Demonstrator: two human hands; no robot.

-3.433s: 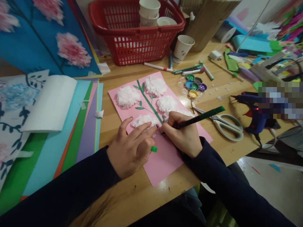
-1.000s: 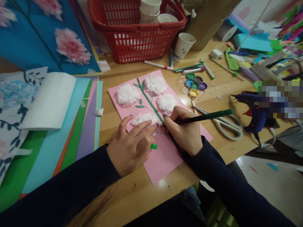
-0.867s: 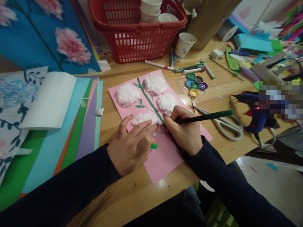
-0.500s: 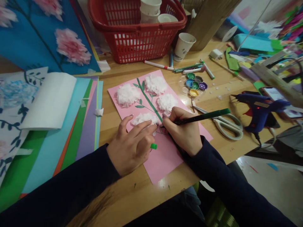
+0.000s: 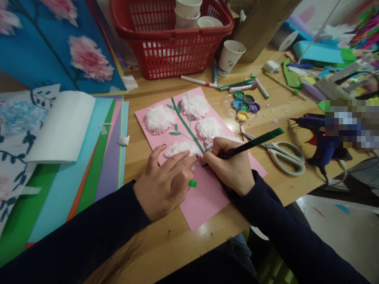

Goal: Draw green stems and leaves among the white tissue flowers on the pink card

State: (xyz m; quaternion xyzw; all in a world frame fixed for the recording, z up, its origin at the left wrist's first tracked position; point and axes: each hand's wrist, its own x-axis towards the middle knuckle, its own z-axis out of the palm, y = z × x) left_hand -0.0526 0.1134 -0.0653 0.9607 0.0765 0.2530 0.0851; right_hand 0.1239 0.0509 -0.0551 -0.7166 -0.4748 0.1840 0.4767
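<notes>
A sheet of pink paper (image 5: 204, 209) lies tilted on the table, with a painted green stem (image 5: 186, 128), small outlined leaves and fluffy white paper flowers (image 5: 195, 105). My right hand (image 5: 232, 167) grips a dark marker with a green end (image 5: 254, 142). Its tip is down by the stem among the leaf outlines, partly hidden by my fingers. My left hand (image 5: 167, 183) rests on the left side of the sheet, fingertips touching the lower white flower (image 5: 180, 148). A green pen cap (image 5: 192, 184) sticks out beside its thumb, held in that hand.
Scissors (image 5: 284, 157) and a blue glue gun (image 5: 321, 146) lie to the right. Behind the paper are a paint palette (image 5: 242, 105), several pens, a paper cup (image 5: 231, 58) and a red basket (image 5: 183, 53). Coloured sheets (image 5: 109, 157) are stacked at left.
The marker in my right hand has tilted, its green end swinging slightly up and to the left. My right hand shifts very little. My left hand stays where it was.
</notes>
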